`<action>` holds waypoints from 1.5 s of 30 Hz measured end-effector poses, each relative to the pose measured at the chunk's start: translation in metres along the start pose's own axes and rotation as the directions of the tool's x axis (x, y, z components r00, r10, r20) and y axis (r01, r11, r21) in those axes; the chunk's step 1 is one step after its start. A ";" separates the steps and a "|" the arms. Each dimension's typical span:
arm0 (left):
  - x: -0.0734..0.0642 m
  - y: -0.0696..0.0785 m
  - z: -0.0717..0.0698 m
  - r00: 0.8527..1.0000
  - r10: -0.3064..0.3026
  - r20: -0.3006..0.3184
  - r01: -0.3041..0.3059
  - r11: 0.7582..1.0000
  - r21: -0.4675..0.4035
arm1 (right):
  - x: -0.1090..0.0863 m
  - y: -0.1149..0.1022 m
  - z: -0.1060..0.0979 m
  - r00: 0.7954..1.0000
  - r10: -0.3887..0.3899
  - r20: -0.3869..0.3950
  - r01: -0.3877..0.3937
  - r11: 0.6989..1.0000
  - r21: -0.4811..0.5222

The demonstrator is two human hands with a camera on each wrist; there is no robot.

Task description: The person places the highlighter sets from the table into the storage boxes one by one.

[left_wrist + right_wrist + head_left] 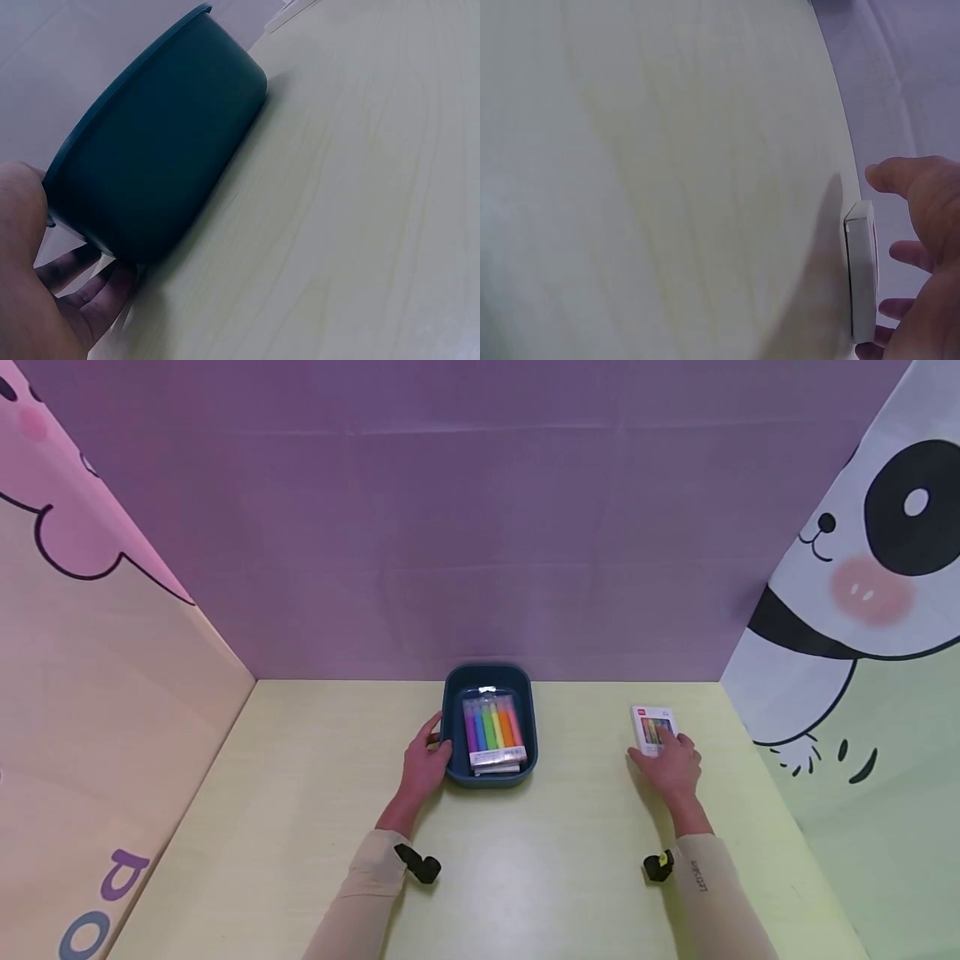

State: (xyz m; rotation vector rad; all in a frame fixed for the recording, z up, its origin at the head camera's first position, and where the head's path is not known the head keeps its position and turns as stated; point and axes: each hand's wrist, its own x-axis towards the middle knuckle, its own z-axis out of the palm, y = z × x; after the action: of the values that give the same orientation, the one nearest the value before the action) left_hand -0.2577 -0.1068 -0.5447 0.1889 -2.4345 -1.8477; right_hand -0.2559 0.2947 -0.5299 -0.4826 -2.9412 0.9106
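Observation:
A dark blue plastic bin [491, 678] stands on the table and holds a clear pack of coloured markers [491, 725]. My left hand [426, 764] grips the bin's left side, with the thumb at the rim. In the left wrist view its fingers [109, 300] bend against the lower outside of the bin wall [157, 142]. To the right lies a small white box [642, 718] with coloured sticks pictured on its front. My right hand [672, 767] hovers over it, fingers spread; in the right wrist view the thumb [892, 175] is clear of the box [862, 274].
The pale wooden table [577, 860] runs back to a purple curtain-like wall [480, 543]. Printed panels with cartoon figures stand at the left [112, 693] and right [885, 735]. Under the marker pack, a white edge [497, 769] shows inside the bin.

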 end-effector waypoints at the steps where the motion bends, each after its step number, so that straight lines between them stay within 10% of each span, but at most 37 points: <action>1: 0.000 0.000 0.000 1.000 0.000 -0.001 0.000 1.000 0.001 | 0.000 0.000 0.000 1.000 0.008 0.003 -0.008 1.000 0.003; 45: -0.001 0.006 0.002 1.000 -0.016 0.006 0.016 0.999 0.027 | 0.001 0.008 -0.008 0.995 0.093 0.036 -0.093 0.996 0.009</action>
State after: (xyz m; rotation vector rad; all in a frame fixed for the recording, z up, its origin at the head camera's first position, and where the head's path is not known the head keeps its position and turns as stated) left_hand -0.2568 -0.1033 -0.5393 0.2050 -2.4709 -1.8253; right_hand -0.2538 0.3056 -0.5274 -0.6137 -2.9658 0.9535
